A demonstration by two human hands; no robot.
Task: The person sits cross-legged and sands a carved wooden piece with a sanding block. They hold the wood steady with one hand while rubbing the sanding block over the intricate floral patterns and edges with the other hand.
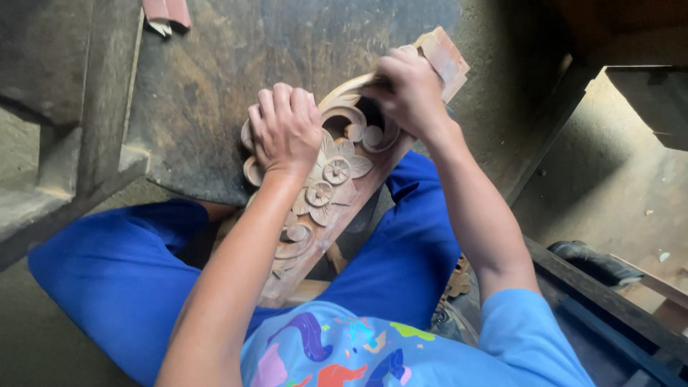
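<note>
— Where does the carved wooden panel lie?

— Propped across the person's lap between the blue trouser legs, its upper part leaning on the dark worn bench top. Its long axis runs from about seven o'clock near the body up to one o'clock, where the plain squared end sticks out.

— And the hands?

— The left hand sits at the panel's nine o'clock edge, fingers curled together and pressed over the scrolled rim, clamping it. The right hand is farther up, toward one o'clock, fingers bunched tight over the carved scroll; whether something small is pinched under them I cannot tell.

— Which hand is nearer the flowers?

— The left; the carved rosettes lie just at five o'clock from its wrist. The right hand touches the scroll just above them.

— Room to move?

— Open bench at eleven and twelve o'clock. At three o'clock the bench edge drops to the floor, and a dark wooden frame crowds four o'clock.
</note>
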